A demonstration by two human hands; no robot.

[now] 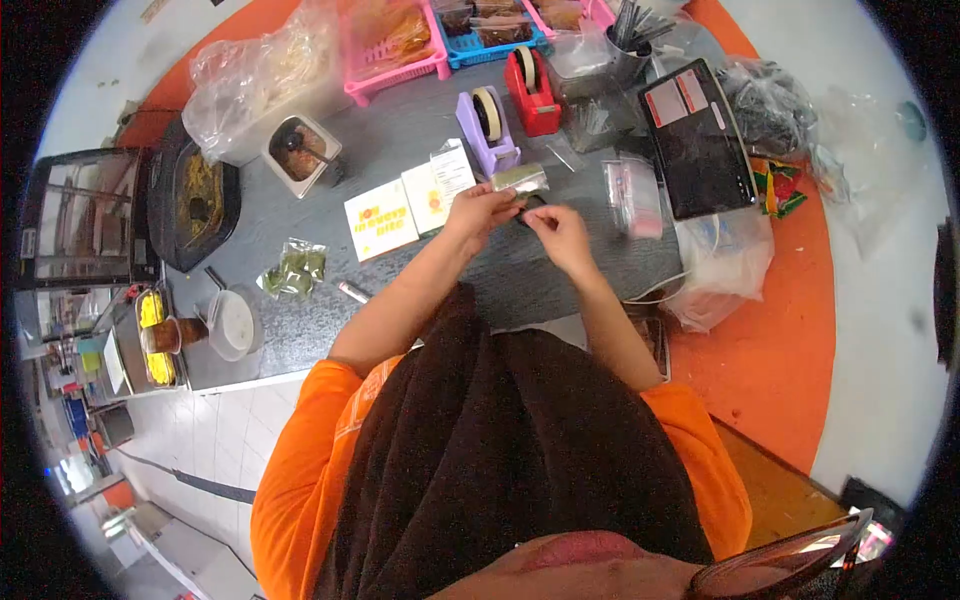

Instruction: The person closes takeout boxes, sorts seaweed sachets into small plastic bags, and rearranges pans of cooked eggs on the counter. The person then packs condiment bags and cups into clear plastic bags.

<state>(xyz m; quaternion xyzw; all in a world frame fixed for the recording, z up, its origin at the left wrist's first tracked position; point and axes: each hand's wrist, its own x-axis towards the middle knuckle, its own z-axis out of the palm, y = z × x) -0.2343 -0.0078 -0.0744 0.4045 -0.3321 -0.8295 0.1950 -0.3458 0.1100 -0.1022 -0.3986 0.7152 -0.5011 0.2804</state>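
My left hand (pixel 479 214) is closed on a small clear plastic packet (pixel 521 180) with something greenish inside. The packet is held just above the dark table, in front of the tape dispensers. Close beside it, my right hand (pixel 560 238) has its fingers pinched together near a small dark item (pixel 530 208). Whether the fingers grip that item or the packet's edge is too small to tell. A purple tape dispenser (pixel 489 130) and a red tape dispenser (pixel 532 92) stand just beyond the hands. Left of my left hand lies an open white and yellow box (pixel 384 220) with printed lettering.
Green-filled packets (pixel 297 268), a marker (pixel 353 291) and a white pan (pixel 234 325) are on the left. A metal container with a spoon (pixel 301 156) sits farther back. Pink (pixel 399 80) and blue baskets (pixel 497 46) line the back. A tablet (pixel 699 138) and plastic bags (pixel 634 197) are right.
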